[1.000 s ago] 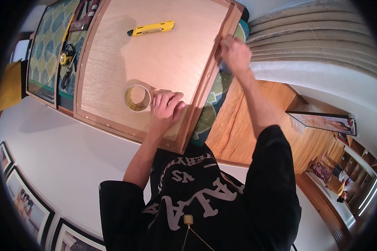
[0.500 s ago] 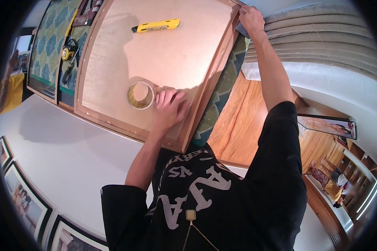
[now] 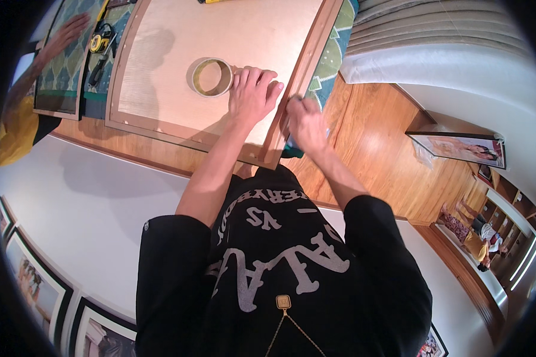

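A large framed panel with a pale wooden back [image 3: 244, 35] lies before me, edged by a brown frame [image 3: 301, 71]. My left hand [image 3: 253, 98] rests on the panel near its lower right corner, fingers stretched forward and thumb apart, holding nothing. Just left of its fingertips is a roll of tape [image 3: 227, 83]. My right hand [image 3: 307, 126] is closed at the frame's outer right edge. Something bluish shows beneath it, mostly hidden by the fingers. A yellow utility knife [image 3: 211, 1] is cut off by the top of the view.
A patterned green cloth [image 3: 333, 56] lies under the panel. At left are a yellow tape measure [image 3: 99, 41], a dark-handled tool [image 3: 97, 72] and another person's hand [image 3: 71, 28] over a second frame. A framed picture [image 3: 458, 149] leans at right; pleated grey fabric [image 3: 435, 24] is behind.
My right hand has come from the far right corner down along the frame's edge toward me. The other person's hand has come over the left frame. The view has shifted.
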`<state>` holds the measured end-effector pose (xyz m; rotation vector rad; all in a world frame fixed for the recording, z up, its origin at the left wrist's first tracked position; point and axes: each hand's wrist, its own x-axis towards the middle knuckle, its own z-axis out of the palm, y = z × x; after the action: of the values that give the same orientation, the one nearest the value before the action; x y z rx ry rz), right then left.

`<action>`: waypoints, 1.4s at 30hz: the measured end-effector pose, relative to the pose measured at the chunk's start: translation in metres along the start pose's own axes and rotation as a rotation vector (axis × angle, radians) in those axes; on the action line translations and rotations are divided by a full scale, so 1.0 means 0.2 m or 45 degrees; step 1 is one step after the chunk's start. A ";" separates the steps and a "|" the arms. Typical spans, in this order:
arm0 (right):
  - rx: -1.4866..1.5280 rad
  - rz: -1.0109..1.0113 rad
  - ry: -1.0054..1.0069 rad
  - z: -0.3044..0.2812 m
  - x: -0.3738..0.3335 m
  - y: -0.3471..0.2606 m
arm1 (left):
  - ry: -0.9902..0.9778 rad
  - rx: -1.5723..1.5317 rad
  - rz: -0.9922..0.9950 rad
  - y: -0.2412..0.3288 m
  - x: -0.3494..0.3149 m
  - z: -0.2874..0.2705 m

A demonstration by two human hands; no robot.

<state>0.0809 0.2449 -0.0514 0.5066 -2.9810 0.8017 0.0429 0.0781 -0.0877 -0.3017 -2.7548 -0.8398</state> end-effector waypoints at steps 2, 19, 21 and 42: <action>0.046 0.011 -0.048 0.04 -0.18 -0.08 | -0.013 -0.008 -0.006 -0.01 0.00 0.01; -0.181 -0.214 0.132 -0.12 0.71 0.49 | -0.001 -0.096 -0.055 0.03 -0.01 -0.03; -0.314 -0.114 0.178 -0.14 1.01 0.65 | -0.037 -0.051 -0.081 0.03 -0.01 -0.04; 0.053 -0.244 0.075 0.06 0.17 0.18 | -0.013 0.026 -0.063 0.03 0.01 -0.02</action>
<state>0.0375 0.2576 -0.0761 0.7425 -2.8128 0.8462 0.0433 0.0816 -0.0809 -0.2353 -2.7887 -0.8242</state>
